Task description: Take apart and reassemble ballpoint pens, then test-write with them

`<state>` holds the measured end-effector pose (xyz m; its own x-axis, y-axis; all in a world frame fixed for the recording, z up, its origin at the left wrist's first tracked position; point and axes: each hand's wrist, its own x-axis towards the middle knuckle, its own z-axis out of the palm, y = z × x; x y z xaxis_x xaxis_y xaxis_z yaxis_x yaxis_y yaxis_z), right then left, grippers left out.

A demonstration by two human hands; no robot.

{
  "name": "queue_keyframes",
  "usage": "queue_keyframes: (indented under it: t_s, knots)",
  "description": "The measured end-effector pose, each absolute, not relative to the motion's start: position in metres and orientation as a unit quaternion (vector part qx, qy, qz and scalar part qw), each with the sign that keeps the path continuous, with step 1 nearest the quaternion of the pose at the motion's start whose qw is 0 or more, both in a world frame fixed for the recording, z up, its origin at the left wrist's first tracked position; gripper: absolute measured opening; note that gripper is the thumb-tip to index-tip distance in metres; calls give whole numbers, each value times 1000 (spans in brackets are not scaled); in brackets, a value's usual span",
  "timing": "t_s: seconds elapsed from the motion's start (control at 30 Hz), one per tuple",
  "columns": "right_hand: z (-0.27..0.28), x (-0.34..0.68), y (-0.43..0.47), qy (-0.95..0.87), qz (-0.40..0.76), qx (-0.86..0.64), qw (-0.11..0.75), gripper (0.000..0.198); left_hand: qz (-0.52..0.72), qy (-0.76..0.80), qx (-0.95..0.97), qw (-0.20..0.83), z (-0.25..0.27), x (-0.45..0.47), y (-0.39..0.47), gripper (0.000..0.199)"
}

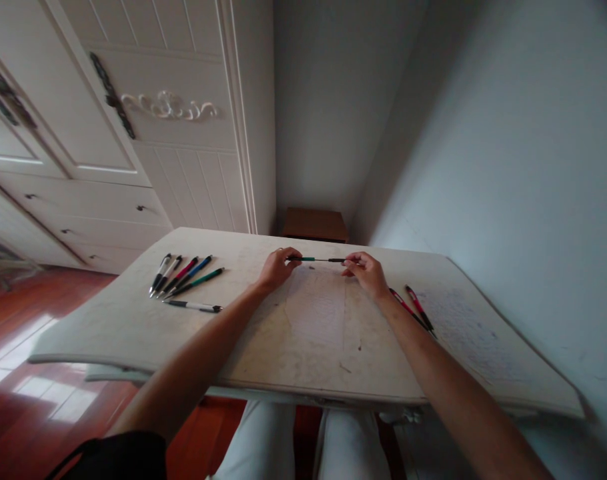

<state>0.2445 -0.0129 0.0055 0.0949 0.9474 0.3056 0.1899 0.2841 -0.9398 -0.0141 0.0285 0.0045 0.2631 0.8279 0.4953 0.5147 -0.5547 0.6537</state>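
My left hand [277, 268] is closed in a pinch on the green upper barrel [308, 259] of a pen, above the far middle of the table. Opposite it, my right hand [368, 271] pinches the dark front section [336, 260] of the pen. Between the two parts runs a thin refill [322, 259], in line with both. Beneath the hands lies a pale sheet of paper [314, 310]. Beside my right forearm are two red-and-black pens [417, 307].
Several pens [186, 275] lie fanned out on the table's left side, with a white-and-black pen [193, 306] in front. A written-on sheet [471, 333] lies at the right. Beyond the table [148, 333] stand a white wardrobe [193, 173] and a brown box-like piece [314, 223].
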Motion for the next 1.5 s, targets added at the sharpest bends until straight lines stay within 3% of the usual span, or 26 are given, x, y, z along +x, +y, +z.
queue_keyframes:
  t_s: [0.37,0.63,0.87,1.07,1.5]
  knots:
    - [5,242,-14,-557,382,-485,556,43,420,432,778,177,7,-13,26,10]
    - [7,228,-24,-529,475,-469,523,41,421,395,798,172,9,-6,17,12]
    - [12,227,-28,-536,469,-477,514,38,444,398,778,199,8,-5,19,10]
    - [14,227,-26,-531,444,-461,556,36,452,400,765,226,8,0,16,8]
    - [13,226,-29,-559,431,-482,519,42,470,342,805,122,10,0,9,11]
